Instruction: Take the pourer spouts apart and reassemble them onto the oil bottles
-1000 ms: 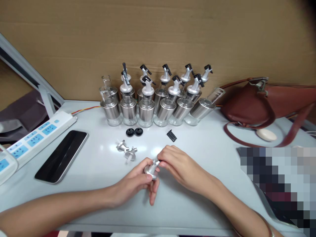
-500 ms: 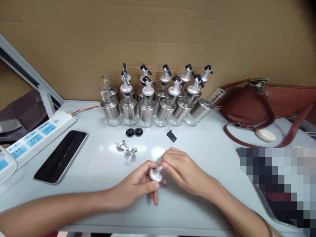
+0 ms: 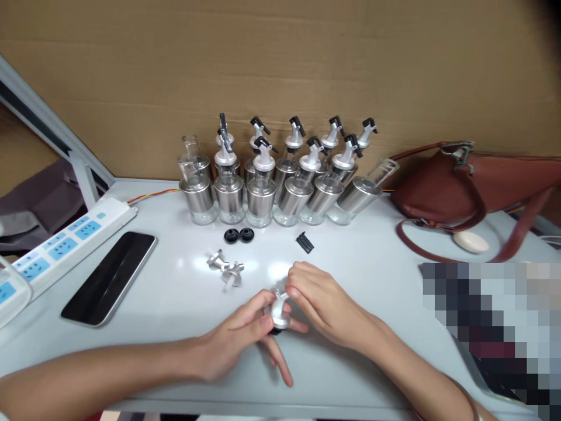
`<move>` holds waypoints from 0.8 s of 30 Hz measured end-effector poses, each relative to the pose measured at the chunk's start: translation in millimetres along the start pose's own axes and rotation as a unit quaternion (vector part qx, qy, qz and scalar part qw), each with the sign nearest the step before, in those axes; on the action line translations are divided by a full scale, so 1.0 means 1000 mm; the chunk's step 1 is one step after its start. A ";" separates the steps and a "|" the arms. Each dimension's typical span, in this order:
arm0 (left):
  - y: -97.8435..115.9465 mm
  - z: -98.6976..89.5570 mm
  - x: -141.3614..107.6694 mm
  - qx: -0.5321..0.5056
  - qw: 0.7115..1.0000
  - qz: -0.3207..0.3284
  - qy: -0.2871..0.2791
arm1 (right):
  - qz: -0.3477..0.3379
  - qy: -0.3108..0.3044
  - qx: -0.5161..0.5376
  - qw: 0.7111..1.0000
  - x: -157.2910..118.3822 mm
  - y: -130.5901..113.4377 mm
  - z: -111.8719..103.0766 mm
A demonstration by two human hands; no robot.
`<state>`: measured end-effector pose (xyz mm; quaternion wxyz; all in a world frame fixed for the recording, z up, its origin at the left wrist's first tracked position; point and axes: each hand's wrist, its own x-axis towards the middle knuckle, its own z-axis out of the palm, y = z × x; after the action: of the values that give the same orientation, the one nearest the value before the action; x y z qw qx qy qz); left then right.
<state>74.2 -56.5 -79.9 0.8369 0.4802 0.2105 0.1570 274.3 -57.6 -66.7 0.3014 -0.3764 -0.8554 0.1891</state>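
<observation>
Pourer (image 3: pixel 279 316) of silver colour, with a round flange, a slanting spout and a black underside, is being held over the near part of a pale grey worktop (image 3: pixel 324 380), between the two hands. The left hand (image 3: pixel 239 327) is grasping it by the flange, the thumb pressing there, while one finger is pointing toward the near edge. The right hand (image 3: pixel 324 304) is bending its fingers at the end of the spout; I cannot tell whether these are gripping it, because the hand is hiding the place.

Beyond the left hand, two silver metal pourer bodies (image 3: pixel 233 273) are lying close together. Farther back, two round black stoppers (image 3: pixel 231 235) are resting side by side, and some slim black sticks (image 3: pixel 305 242) are lying to their right. Behind these, glass bottles with brushed-steel bands (image 3: pixel 262 202) are standing in two rows, most of them carrying silver pourer tops with black levers (image 3: pixel 264 161). At left, a black-screened phone (image 3: pixel 109 278) is lying near a white power strip (image 3: pixel 63 251); at right, a reddish-brown leather bag (image 3: pixel 438 193) is resting.
</observation>
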 end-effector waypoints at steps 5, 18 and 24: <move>-0.014 -0.006 0.004 -0.078 0.997 0.013 -0.004 | 0.004 0.030 0.004 1.000 -0.002 0.008 -0.004; -0.021 -0.008 0.008 -0.087 0.995 0.038 0.024 | 0.107 0.039 -0.093 0.989 -0.009 0.031 -0.038; -0.021 -0.007 0.008 -0.083 0.995 0.036 0.028 | 0.236 -0.034 -0.107 0.965 -0.015 0.043 -0.045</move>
<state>78.7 -57.3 -102.7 0.8617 0.4114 0.2025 0.2172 334.3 -36.7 -62.7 0.1772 -0.5913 -0.7670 0.1750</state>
